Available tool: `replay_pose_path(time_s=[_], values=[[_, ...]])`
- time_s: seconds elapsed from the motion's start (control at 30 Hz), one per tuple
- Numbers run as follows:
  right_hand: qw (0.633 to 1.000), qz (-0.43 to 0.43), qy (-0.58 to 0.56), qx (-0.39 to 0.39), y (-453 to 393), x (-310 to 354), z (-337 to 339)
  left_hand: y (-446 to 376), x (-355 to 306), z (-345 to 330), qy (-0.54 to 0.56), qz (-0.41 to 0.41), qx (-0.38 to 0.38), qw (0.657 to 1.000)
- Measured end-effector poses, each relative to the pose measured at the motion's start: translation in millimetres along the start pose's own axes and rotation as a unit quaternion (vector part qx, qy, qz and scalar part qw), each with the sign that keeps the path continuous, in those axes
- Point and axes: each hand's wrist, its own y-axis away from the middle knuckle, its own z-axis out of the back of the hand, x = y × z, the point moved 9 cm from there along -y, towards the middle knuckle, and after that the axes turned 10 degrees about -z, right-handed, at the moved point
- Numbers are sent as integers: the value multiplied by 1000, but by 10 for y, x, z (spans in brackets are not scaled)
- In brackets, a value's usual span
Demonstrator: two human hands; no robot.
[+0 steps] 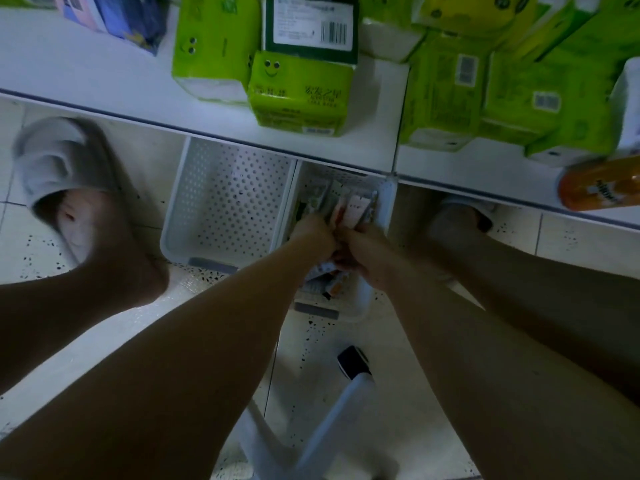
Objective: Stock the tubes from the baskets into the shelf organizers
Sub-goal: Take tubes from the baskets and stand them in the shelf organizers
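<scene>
Now | 2 baskets (pixel 225 202) | left hand (pixel 313 237), right hand (pixel 367 252): fingers grasping tubes (pixel 353 209), count unclear

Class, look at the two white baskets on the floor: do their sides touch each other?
Touching. The head view shows the empty basket pressed side by side against the basket with tubes, with no floor visible between them.

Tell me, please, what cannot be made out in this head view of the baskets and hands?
- Tubes: labels too small and dim to read.
- Right basket: far end hidden under the shelf edge; how many tubes remain is unclear.
- Left hand and right hand: fingers bunched together, exact grip unclear.
- Shelf organizers: none visible.
</scene>
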Motion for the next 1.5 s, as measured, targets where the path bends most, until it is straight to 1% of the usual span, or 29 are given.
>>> replay_pose_path(time_s=[0.07, 0.2, 0.3, 0.37, 0.53, 0.67, 0.8, 0.87, 0.97, 1.07, 1.2, 1.37, 1.5], values=[[1000, 0, 15, -9, 28, -9, 2, -15, 90, -29, 61, 11, 0, 998], [999, 12, 23, -27, 106, 7, 42, 129, 111, -7, 114, -1, 31, 993], [997, 29, 62, -27, 291, 78, 37, 313, 28, 88, 122, -26, 39, 991], [995, 49, 81, -34, 488, 193, 37, 450, -57, 234, 117, -37, 13, 992], [982, 132, 129, -43, 1225, 689, 48, 917, -468, 775, 136, -99, -22, 985], [967, 221, 118, -46, 2016, 1019, 140, 1451, -887, 1231, 148, -175, -41, 973], [949, 296, 99, -40, 2796, 1204, 194, 2117, -1313, 1571, 163, -239, -47, 956], [936, 343, 72, -41, 3272, 1281, 236, 2508, -1546, 1710, 172, -280, -48, 943], [903, 423, 57, -57, 4084, 1354, 367, 3189, -1945, 1922, 182, -352, -41, 917], [859, 500, 78, -83, 4879, 1459, 518, 3860, -2373, 2146, 168, -412, -29, 895], [801, 583, 74, -112, 5866, 1699, 766, 4649, -3024, 2554, 140, -480, -55, 864], [761, 637, 15, -122, 6687, 2017, 1285, 5354, -3771, 3016, 154, -549, -86, 817], [753, 642, 2, -143, 6869, 2290, 1729, 5450, -4157, 3294, 169, -569, -118, 796]])
